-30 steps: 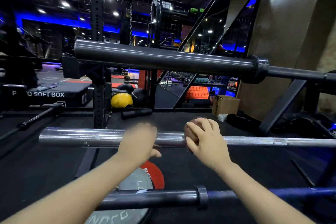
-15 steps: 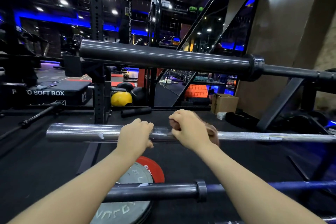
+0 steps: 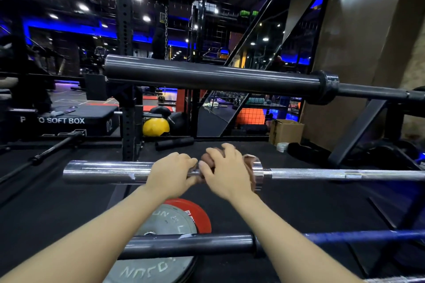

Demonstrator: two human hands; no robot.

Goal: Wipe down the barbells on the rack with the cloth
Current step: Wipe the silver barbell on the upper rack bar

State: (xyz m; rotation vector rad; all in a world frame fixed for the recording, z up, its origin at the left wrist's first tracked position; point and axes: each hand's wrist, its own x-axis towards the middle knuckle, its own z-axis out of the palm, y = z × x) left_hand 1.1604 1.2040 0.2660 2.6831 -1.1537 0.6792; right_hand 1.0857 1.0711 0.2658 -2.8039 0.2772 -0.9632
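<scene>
Three barbells lie across the rack, one above another. The middle one is a chrome barbell (image 3: 103,171). My left hand (image 3: 171,173) grips its sleeve. Just to the right, my right hand (image 3: 224,173) presses a brown cloth (image 3: 249,167) around the same sleeve, beside the collar. Most of the cloth is hidden under my fingers. A dark grey barbell (image 3: 207,76) hangs above, and a black barbell (image 3: 184,244) with a blue-tinted shaft runs below my forearms.
Grey and red weight plates (image 3: 174,220) lie on the black floor below the bars. A black rack upright (image 3: 128,122) stands behind the chrome sleeve. Farther back are a soft plyo box (image 3: 64,122), a yellow ball (image 3: 156,126) and a cardboard box (image 3: 286,131).
My right hand has twisted the cloth around the chrome sleeve and shifted slightly. My left hand has kept its grip on the sleeve. The view has moved a little.
</scene>
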